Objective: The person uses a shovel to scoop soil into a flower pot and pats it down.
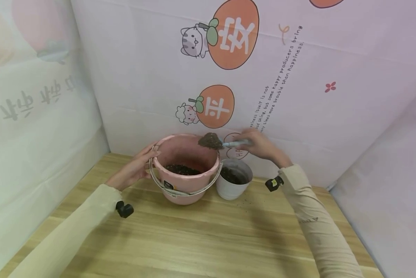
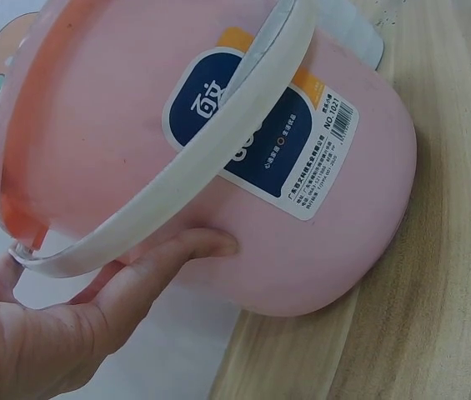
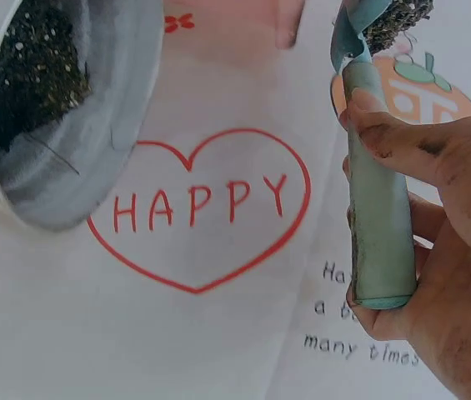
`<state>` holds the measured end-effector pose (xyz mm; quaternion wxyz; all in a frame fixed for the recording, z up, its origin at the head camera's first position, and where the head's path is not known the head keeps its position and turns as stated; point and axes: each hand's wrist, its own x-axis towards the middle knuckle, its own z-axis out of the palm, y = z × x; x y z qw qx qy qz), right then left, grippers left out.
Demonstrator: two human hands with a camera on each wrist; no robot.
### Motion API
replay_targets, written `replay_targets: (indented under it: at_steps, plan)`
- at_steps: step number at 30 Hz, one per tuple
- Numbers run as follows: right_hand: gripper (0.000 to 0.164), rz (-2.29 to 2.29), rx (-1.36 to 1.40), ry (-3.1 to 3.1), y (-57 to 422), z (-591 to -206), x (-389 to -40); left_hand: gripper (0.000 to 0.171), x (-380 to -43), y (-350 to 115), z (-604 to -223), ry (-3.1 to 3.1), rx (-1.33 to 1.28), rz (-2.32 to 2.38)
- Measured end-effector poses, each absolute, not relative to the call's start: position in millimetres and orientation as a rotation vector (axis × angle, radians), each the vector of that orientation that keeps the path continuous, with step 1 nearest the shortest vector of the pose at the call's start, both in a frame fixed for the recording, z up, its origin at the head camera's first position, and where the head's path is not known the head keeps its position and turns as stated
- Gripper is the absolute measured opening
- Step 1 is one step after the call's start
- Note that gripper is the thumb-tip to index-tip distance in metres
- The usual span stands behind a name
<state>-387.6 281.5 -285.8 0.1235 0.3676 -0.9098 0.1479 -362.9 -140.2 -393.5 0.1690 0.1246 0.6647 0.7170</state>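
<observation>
A pink bucket (image 1: 199, 183) stands on the table with dark soil (image 1: 182, 169) in its bottom. My left hand (image 1: 138, 165) grips its left side, the thumb pressed on the outer wall in the left wrist view. The white bail handle (image 2: 139, 217) hangs down across the bucket's labelled front. High over the bucket's right rim, my right hand (image 1: 261, 144) holds a trowel by its pale blue-green handle (image 3: 381, 217). A heap of soil (image 1: 210, 141) covers the trowel's blade. Right beside the bucket is a light grey flowerpot (image 1: 230, 192), partly filled with soil (image 1: 231, 175).
The wooden table (image 1: 190, 239) extends in front of both containers. A few soil crumbs (image 1: 246, 202) lie to the right of the flowerpot. Close behind stands a white printed cloth wall (image 1: 141, 77), with further walls at left and right.
</observation>
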Motion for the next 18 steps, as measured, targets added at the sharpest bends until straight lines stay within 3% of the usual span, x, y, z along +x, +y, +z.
replay_targets:
  at_steps: [18]
  plan:
    - [0.022,0.421,1.061,-2.658,316.0,-276.2,-380.7,0.073,-363.3,-141.0,-394.3,1.898,0.346,2.033]
